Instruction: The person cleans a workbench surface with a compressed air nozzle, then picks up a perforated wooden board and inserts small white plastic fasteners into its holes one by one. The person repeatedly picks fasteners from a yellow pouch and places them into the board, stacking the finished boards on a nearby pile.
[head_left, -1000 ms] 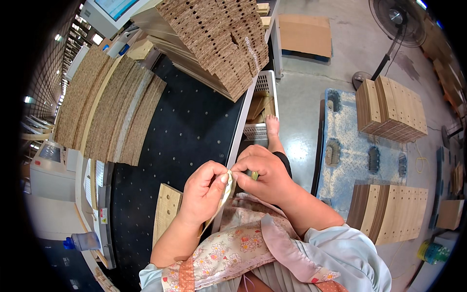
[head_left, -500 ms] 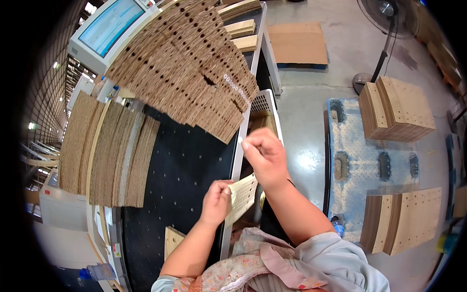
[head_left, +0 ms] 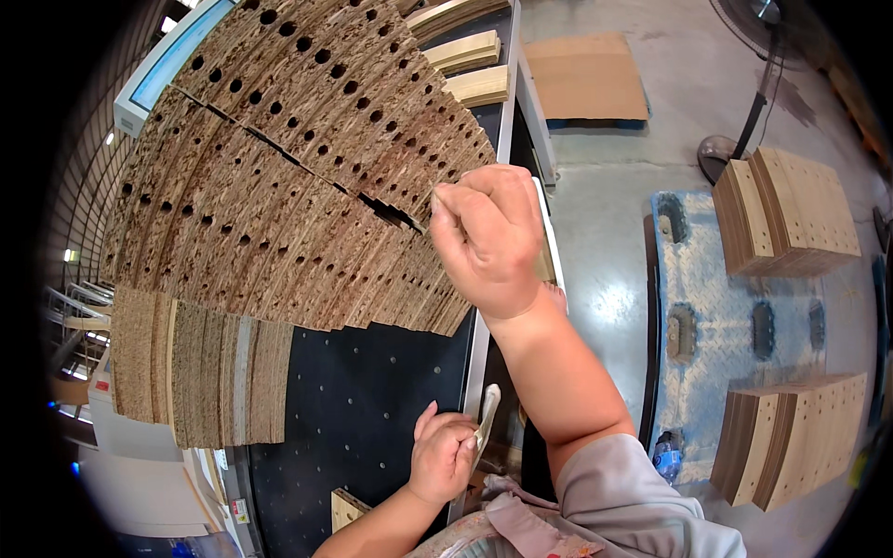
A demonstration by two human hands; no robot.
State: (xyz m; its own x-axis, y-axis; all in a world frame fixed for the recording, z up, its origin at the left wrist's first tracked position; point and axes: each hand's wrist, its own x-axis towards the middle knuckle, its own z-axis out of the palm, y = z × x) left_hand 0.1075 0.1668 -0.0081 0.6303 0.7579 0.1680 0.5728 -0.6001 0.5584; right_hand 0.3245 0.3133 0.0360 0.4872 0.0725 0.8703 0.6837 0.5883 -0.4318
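Right hand (head_left: 495, 244) up high now, fingers curled, thumb and fingertips pressed together against the view of the drilled particleboard stack (head_left: 307, 177); whether anything tiny sits in that pinch, or whether it touches the boards, I can't tell. Down below, the left hand (head_left: 443, 462) is pinching a pale, thin sheet (head_left: 487, 417), turned nearly edge-on, so its face can't be read and its lower end vanishes behind the fingers. The right forearm cuts across a white basket (head_left: 551, 228), leaving just a strip of rim. Left of the right hand, that big stack blocks most of a monitor (head_left: 170, 74) and crowds a second board stack (head_left: 209, 367); above the left hand runs the black table (head_left: 372, 372). A short board (head_left: 349, 508) pokes out, cut by the left forearm. Off right of both hands, a blue pallet (head_left: 730, 349) carries two panel piles (head_left: 791, 214), and beyond the right hand a fan (head_left: 761, 56) is clipped by the frame.
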